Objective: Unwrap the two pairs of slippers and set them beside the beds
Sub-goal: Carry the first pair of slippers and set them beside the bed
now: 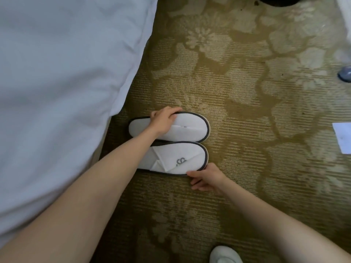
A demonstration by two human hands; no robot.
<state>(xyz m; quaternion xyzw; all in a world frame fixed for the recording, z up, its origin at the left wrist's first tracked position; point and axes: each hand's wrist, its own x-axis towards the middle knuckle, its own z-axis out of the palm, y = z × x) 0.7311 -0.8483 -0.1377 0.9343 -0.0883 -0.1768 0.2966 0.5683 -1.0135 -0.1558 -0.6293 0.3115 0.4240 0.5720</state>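
Note:
Two white slippers with dark grey rims lie flat side by side on the carpet, just right of the bed (57,73), toes pointing right. My left hand (163,120) rests on the far slipper (188,130), fingers curled over its far edge. My right hand (207,179) touches the near edge of the near slipper (178,158), which carries a grey logo on its folded strap. The fingertips of that hand pinch the rim near the toe. No wrapper shows around this pair.
Patterned olive and beige carpet (247,92) covers the floor. A white sheet or paper (343,137) lies at the right edge, a bluish object (344,74) above it. A white shoe (226,255) is at the bottom. A dark object (275,0) sits at the top.

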